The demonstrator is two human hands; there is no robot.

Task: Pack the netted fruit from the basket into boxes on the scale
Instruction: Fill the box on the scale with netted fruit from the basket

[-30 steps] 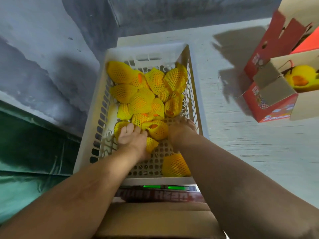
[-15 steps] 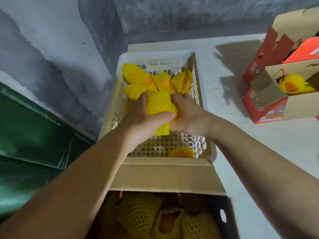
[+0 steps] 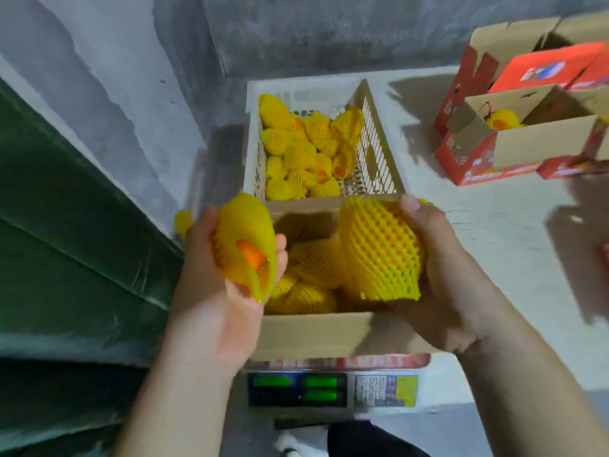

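Two netted fruits are held above an open cardboard box (image 3: 316, 334) at the centre of the frame. The left hand (image 3: 217, 291) cups one fruit in yellow foam net (image 3: 245, 245), fingers curled under it and thumb along its left side; an orange patch of fruit shows through a gap in the net. The right hand (image 3: 441, 278) grips a second netted fruit (image 3: 379, 249) from the right, thumb pressed on its upper edge, just over the box's right half. Inside the box lie more packed netted fruits (image 3: 309, 275). The box stands on a scale (image 3: 333, 389) at lower centre, whose green display panels glow below the box's front wall. Directly behind the box, toward the top centre, sits a white slatted basket (image 3: 382, 153) with a heap of loose netted fruits (image 3: 306, 153) in it. At the upper right stand open red-and-brown cartons (image 3: 514, 143), one showing a yellow fruit inside. A green sheet (image 3: 66, 242) fills the left side.
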